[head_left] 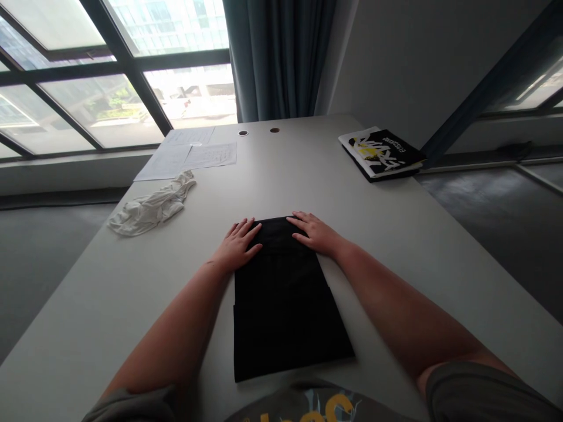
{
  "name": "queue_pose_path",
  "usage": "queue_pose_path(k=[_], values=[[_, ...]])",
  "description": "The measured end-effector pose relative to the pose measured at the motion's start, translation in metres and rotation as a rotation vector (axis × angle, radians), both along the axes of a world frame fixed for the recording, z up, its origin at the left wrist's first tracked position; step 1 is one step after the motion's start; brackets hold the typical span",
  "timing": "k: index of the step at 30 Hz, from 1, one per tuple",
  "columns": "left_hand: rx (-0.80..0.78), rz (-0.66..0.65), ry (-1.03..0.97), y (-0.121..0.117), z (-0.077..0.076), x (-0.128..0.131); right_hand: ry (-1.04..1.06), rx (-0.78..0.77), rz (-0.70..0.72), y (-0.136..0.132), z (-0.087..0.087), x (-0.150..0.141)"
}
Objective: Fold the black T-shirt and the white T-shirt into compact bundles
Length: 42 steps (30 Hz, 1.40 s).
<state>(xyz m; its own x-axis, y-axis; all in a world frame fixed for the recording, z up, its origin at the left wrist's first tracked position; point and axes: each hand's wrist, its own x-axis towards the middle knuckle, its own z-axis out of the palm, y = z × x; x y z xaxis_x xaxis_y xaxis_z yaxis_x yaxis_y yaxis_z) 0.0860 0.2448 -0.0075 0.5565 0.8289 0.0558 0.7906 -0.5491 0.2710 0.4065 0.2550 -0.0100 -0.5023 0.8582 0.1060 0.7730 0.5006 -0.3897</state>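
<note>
A flat, folded black cloth [285, 310] lies lengthwise on the white table in front of me; its kind cannot be made out. My left hand [240, 243] rests on its far left corner, fingers spread and palm down. On the far right corner lies my right hand [312, 232], also flat with the fingers apart. Both hands press on top of the cloth without gripping it. The far edge of the cloth shows between them, and its near end is wider and reaches close to my body.
A crumpled white cloth [153, 205] lies on the left of the table [281, 176], with paper sheets [185, 153] behind it. Black-and-white books or folders [382, 153] are stacked at the back right. Two round cable holes sit near the far edge, before a blue curtain [281, 58].
</note>
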Motion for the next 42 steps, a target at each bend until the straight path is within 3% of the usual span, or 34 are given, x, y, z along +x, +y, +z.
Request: queue_pose_path(k=[5, 10, 16, 19, 22, 25, 28, 33, 38, 42], values=[[-0.028, 0.044, -0.055, -0.014, -0.001, -0.011, 0.085, 0.006, -0.002, -0.01, -0.001, 0.008], [-0.05, 0.104, -0.197, -0.058, 0.004, -0.038, 0.242, 0.031, -0.003, -0.04, -0.001, 0.022], [-0.097, 0.102, -0.416, -0.129, 0.019, -0.065, 0.308, 0.147, 0.035, -0.11, 0.013, 0.025], [-0.129, 0.025, -0.495, -0.164, 0.022, -0.07, 0.308, 0.089, 0.151, -0.155, 0.021, 0.025], [-0.154, -0.084, -0.428, -0.196, 0.024, -0.067, 0.235, -0.029, 0.305, -0.196, 0.024, 0.024], [-0.118, -0.155, -0.24, -0.219, 0.025, -0.059, 0.16, -0.018, 0.338, -0.223, 0.021, 0.024], [-0.009, -0.159, -0.141, -0.229, 0.026, -0.052, 0.173, 0.075, 0.266, -0.233, 0.014, 0.025], [0.206, -0.194, -0.165, -0.231, 0.025, -0.044, 0.23, 0.127, 0.197, -0.23, 0.007, 0.025], [0.251, -0.171, -0.192, -0.226, 0.022, -0.033, 0.272, 0.129, 0.101, -0.227, 0.01, 0.026], [0.262, -0.126, -0.229, -0.222, 0.02, -0.032, 0.211, 0.138, 0.123, -0.222, 0.011, 0.024]])
